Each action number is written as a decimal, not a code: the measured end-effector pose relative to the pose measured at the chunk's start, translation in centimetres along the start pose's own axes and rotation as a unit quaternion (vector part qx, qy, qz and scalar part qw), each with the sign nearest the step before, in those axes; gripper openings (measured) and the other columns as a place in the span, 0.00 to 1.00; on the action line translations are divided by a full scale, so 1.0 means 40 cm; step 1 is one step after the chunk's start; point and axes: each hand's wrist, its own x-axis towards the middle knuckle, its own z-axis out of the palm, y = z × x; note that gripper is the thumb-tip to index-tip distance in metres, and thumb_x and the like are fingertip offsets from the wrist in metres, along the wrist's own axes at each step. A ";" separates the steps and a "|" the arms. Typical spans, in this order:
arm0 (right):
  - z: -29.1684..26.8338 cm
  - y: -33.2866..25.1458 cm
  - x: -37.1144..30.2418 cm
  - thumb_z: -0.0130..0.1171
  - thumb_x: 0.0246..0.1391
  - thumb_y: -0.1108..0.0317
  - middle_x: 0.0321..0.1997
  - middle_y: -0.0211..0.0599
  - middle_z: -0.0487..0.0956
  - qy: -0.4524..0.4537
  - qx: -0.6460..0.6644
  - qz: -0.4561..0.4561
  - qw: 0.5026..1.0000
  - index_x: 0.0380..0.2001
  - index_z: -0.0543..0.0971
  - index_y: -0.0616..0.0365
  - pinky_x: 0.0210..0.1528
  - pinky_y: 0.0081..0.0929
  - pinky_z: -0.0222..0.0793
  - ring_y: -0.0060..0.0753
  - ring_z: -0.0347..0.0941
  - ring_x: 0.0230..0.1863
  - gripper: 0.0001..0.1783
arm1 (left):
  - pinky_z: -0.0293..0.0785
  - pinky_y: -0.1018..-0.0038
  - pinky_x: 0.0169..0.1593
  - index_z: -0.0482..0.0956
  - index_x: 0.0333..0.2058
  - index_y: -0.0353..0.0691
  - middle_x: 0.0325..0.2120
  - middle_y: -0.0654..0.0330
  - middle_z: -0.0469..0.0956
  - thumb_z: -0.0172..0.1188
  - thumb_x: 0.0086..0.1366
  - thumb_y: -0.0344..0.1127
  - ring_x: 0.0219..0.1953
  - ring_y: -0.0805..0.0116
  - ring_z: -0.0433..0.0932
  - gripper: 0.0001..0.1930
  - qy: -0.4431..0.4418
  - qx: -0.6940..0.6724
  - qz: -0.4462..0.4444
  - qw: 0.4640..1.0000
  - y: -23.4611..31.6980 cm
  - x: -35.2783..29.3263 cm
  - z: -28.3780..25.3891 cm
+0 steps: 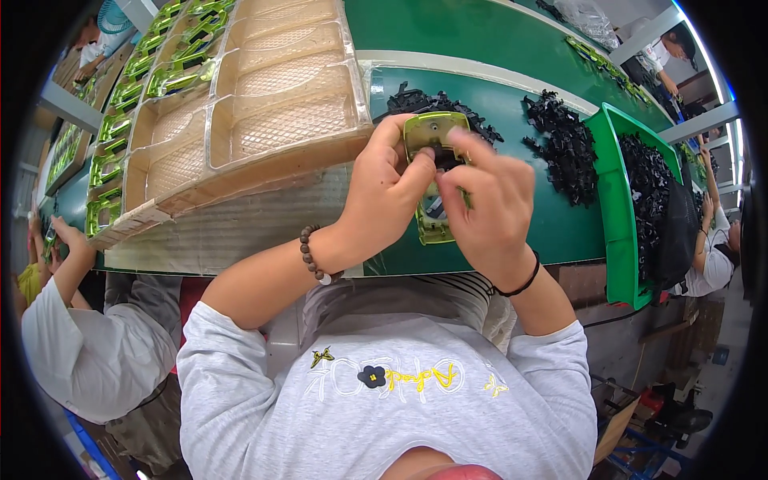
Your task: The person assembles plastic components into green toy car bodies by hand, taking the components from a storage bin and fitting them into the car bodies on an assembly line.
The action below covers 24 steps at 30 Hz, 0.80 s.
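Note:
A lime-green plastic housing (pixel 436 234), long and hollow with its inside facing up, is held above the bench. My left hand (pixel 382 188) grips its left side, the thumb reaching into the opening in its middle. My right hand (pixel 498 204) is at the housing's right side, its fingertips bent over the same opening and smeared by motion. Dark pieces show inside the opening, but the fingers hide most of them. Whether my right fingers pinch a small part cannot be made out. Behind the housing lies a pile of small black plastic parts (pixel 428 99).
A compartmented clear tray in a cardboard box (pixel 280 108) stands left, with green housings (pixel 180 76) in its far-left rows. Another heap of black parts (pixel 564 152) lies right, beside a green bin (pixel 620 232) full of them. A co-worker (pixel 88 344) sits at the left.

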 end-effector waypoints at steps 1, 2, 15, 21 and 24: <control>0.000 0.000 0.002 0.63 0.42 0.73 0.51 0.43 0.69 0.027 0.074 0.042 0.996 0.40 0.72 0.60 0.44 0.28 0.63 0.30 0.68 0.40 0.19 | 0.68 0.84 0.35 0.65 0.47 0.32 0.35 0.62 0.74 0.48 0.63 0.24 0.34 0.81 0.71 0.13 0.009 0.019 0.008 1.000 0.001 -0.001 0.003; 0.001 0.000 0.004 0.63 0.44 0.74 0.57 0.48 0.65 0.052 0.148 0.083 0.984 0.45 0.70 0.62 0.46 0.30 0.66 0.33 0.68 0.44 0.23 | 0.68 0.84 0.35 0.65 0.47 0.32 0.35 0.62 0.74 0.48 0.63 0.24 0.34 0.81 0.71 0.13 0.013 0.019 0.009 1.000 -0.001 0.000 0.007; 0.041 -0.008 0.005 0.51 0.58 0.72 0.38 0.29 0.77 -0.053 0.439 0.403 0.801 0.46 0.73 0.64 0.38 0.15 0.67 0.14 0.70 0.36 0.13 | 0.65 0.80 0.24 0.67 0.46 0.34 0.23 0.60 0.75 0.51 0.60 0.27 0.20 0.81 0.68 0.14 0.008 0.195 0.078 0.978 -0.020 0.005 -0.004; 0.037 -0.014 0.005 0.51 0.59 0.73 0.37 0.28 0.77 -0.029 0.473 0.415 0.776 0.45 0.74 0.64 0.38 0.14 0.66 0.13 0.69 0.36 0.12 | 0.64 0.80 0.23 0.68 0.45 0.34 0.21 0.61 0.74 0.50 0.61 0.26 0.20 0.81 0.67 0.12 -0.004 0.174 0.066 0.982 -0.008 -0.002 -0.002; 0.045 -0.020 0.004 0.51 0.59 0.73 0.37 0.28 0.77 -0.013 0.472 0.420 0.775 0.44 0.75 0.64 0.38 0.14 0.66 0.13 0.69 0.36 0.11 | 0.63 0.80 0.23 0.68 0.44 0.34 0.20 0.61 0.73 0.50 0.61 0.26 0.20 0.81 0.66 0.11 0.000 0.170 0.066 0.983 -0.014 -0.001 -0.003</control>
